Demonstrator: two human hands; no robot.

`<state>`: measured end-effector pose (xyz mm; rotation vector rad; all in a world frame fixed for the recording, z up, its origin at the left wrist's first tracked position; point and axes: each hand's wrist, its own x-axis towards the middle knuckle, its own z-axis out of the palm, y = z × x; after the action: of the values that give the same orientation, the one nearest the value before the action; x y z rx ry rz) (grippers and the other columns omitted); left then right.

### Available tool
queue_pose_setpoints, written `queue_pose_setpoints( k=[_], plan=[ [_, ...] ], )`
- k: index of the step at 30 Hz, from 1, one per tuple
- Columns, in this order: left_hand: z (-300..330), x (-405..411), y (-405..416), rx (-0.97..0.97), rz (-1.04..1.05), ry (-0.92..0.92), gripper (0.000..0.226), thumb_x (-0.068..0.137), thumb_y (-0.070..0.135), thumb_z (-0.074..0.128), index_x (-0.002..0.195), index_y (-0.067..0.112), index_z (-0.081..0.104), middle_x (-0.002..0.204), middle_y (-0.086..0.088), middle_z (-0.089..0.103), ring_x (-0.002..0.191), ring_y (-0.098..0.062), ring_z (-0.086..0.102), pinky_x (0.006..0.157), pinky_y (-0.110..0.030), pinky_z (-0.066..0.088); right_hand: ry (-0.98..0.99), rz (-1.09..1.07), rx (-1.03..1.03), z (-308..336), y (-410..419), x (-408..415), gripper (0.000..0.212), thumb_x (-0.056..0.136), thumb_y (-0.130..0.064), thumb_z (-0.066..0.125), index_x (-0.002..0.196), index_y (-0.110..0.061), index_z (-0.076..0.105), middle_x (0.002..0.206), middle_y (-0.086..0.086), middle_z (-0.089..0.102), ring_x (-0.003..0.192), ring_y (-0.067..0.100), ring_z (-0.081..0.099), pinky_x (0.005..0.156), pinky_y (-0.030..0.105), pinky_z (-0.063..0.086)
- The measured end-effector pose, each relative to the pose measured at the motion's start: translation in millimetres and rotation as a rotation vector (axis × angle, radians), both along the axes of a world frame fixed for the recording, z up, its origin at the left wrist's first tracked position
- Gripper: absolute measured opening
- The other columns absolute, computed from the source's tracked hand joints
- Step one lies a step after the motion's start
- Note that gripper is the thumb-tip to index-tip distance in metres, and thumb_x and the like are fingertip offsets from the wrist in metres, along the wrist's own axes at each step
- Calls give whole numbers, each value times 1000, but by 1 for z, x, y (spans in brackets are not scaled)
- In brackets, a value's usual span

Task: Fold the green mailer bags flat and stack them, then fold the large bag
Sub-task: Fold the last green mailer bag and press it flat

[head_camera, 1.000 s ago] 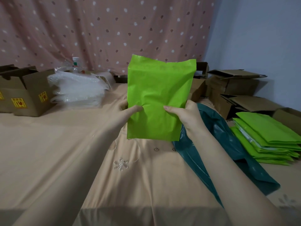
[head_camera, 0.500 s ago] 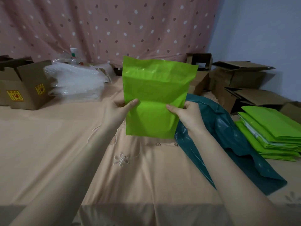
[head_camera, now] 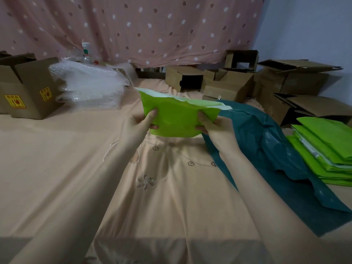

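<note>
Both hands hold one green mailer bag (head_camera: pixel 177 119) in the air above the peach cloth-covered surface (head_camera: pixel 66 168). The left hand (head_camera: pixel 140 123) pinches the bag's left edge, thumb on the near face and fingers curled behind; the right hand (head_camera: pixel 213 124) grips the right edge the same way. The bag is smooth, slightly glossy plastic film, tipped away from the viewer so that its pale inner lining shows along the far rim. Its lower edge curves. To the right lies the large bag (head_camera: pixel 266 149), a dark teal, wrinkled sheet spread diagonally over the cloth. Just beyond that sheet's right border sits the stack of folded green mailers (head_camera: pixel 323 153), flat, with layered edges. The cloth is matte, with embroidered flowers, and lies open to the left and near side. Brown cardboard boxes (head_camera: pixel 247 84) and a heap of bubble wrap (head_camera: pixel 87 86) line the far edge before a dotted pink curtain (head_camera: pixel 133 25).
</note>
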<state>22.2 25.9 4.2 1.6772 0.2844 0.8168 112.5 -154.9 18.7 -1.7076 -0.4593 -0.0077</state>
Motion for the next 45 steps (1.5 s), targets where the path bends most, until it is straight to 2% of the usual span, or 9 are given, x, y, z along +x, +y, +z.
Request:
queue_pose_setpoints(
  k=[6,12,16,20,27,32,36,39,45],
  plan=[
    [-21,-4,8,20,15,68,25,92,29,56,74,19,69,55,12,68,59,0,65,55,-10,43,1,17,-34,-19,3,-1,55,92,-40,54,73,11,62,71,16,64,66,19,55,60,26,36],
    [-33,-9,10,9,87,190,32,86,47,60,65,26,72,57,3,69,42,-22,52,30,-21,31,-46,-67,-140,-37,3,2,61,91,-43,53,46,-19,20,43,-6,19,41,7,24,45,24,19],
    [-39,-9,5,-26,77,204,28,89,35,61,72,14,70,45,9,62,26,-4,38,29,-14,24,-48,-51,-145,-47,3,2,61,91,-43,53,46,-20,19,45,-5,19,45,9,23,49,28,18],
    [-51,-12,2,-57,42,146,12,89,11,61,89,2,69,45,18,61,44,10,53,46,-5,38,-68,-40,-188,-60,2,0,60,92,-43,53,48,-19,19,48,-4,18,48,10,22,49,29,17],
    [-64,-10,13,-20,36,204,12,68,31,63,77,24,60,69,-1,64,59,-6,55,59,-23,43,-57,-40,-215,-75,3,1,62,91,-36,57,44,-18,22,40,-7,22,45,12,23,46,26,18],
    [-61,-3,14,168,103,253,18,80,46,67,78,28,69,73,-3,71,65,-7,58,61,-29,42,-63,45,-160,-76,5,4,39,88,-34,61,68,0,60,81,-8,64,63,13,58,60,31,41],
    [-58,3,15,203,113,259,44,71,65,58,82,24,72,80,-10,73,70,-12,60,65,-37,48,-85,52,-134,-69,9,4,23,82,-44,67,71,-24,66,87,-7,67,84,5,61,75,24,46],
    [-56,8,18,238,152,259,28,81,56,60,72,31,67,68,-12,67,60,-12,52,55,-31,38,-50,43,-102,-60,13,10,38,73,-59,67,80,-22,68,97,3,66,92,14,63,85,33,51],
    [-60,18,28,327,170,319,25,85,48,60,82,25,70,63,-13,64,54,-16,48,53,-32,33,20,86,-32,-51,26,26,17,84,-36,67,77,-21,67,85,1,72,87,18,68,83,38,54]
  ],
)
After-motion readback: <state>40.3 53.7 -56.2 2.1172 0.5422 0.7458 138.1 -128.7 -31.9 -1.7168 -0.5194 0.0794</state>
